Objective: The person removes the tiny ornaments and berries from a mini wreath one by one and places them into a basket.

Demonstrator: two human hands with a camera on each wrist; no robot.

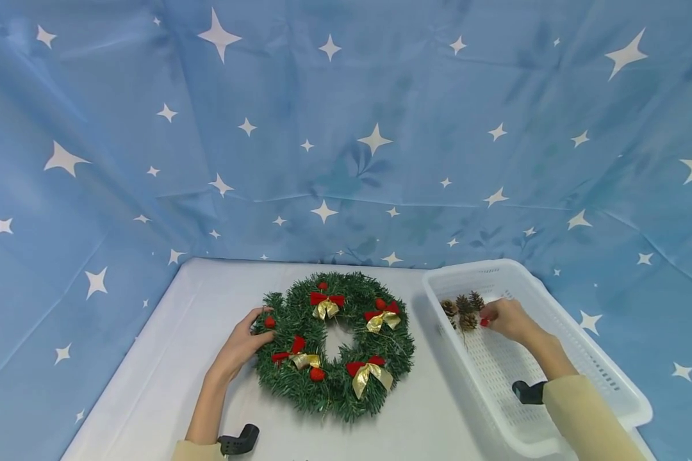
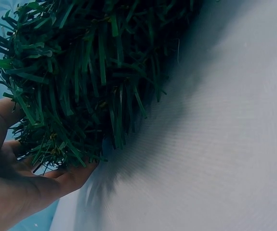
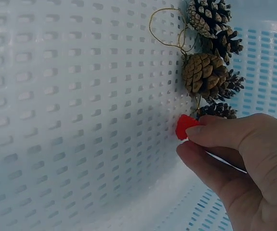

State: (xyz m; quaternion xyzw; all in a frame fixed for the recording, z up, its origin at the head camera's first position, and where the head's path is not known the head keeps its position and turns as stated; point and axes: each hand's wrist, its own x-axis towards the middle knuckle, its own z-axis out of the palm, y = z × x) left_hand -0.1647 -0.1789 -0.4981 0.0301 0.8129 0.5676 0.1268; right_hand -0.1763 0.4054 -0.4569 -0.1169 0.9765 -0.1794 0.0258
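Note:
A green Christmas wreath (image 1: 392,349) lies on the white table, dressed with several red-and-gold bows and small red balls. At its left side, my left hand (image 1: 244,346) grips the greenery, thumb and fingers on either side of it; the left wrist view shows the fingers (image 2: 75,179) under the tinsel. Inside the white plastic basket, my right hand (image 1: 509,320) pinches a small red ball (image 3: 185,127) between thumb and fingertips. Just beyond those fingertips sit several brown pine cones (image 3: 205,74), one with a gold string loop.
The white perforated basket (image 1: 588,339) stands on the right of the table (image 1: 156,371), its raised rim around my right forearm. Blue cloth (image 1: 300,166) with white stars hangs behind the table and at both sides.

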